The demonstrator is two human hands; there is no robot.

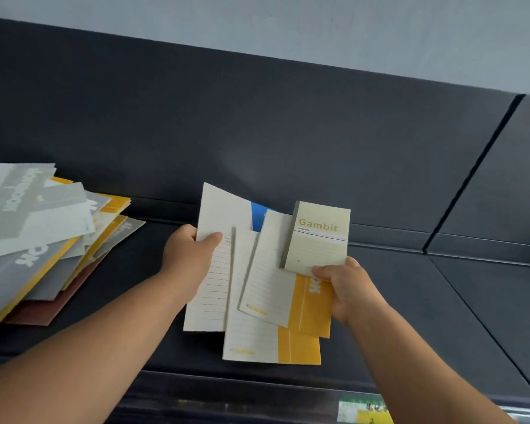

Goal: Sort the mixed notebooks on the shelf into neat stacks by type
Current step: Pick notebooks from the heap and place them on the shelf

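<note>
At the middle of the dark shelf (pixel 380 316) I hold a fan of notebooks. My left hand (pixel 187 255) grips a white lined notebook (pixel 218 215) by its left edge, thumb on the cover. My right hand (pixel 349 289) pinches a small cream "Gambit" notebook (pixel 320 237) together with a white-and-yellow notebook (pixel 276 289). A second white-and-yellow notebook (pixel 257 341) lies lowest in the fan. A blue cover (pixel 260 217) peeks out behind them. A loose pile of grey, yellow and maroon notebooks (pixel 43 240) sprawls on the shelf at the left.
The shelf's dark back panel (pixel 257 133) rises right behind the notebooks, with a seam (pixel 471 172) at the right. A green-and-yellow price label (pixel 364 411) sits on the shelf's front rail. Bare shelf surface lies to the right of my hands.
</note>
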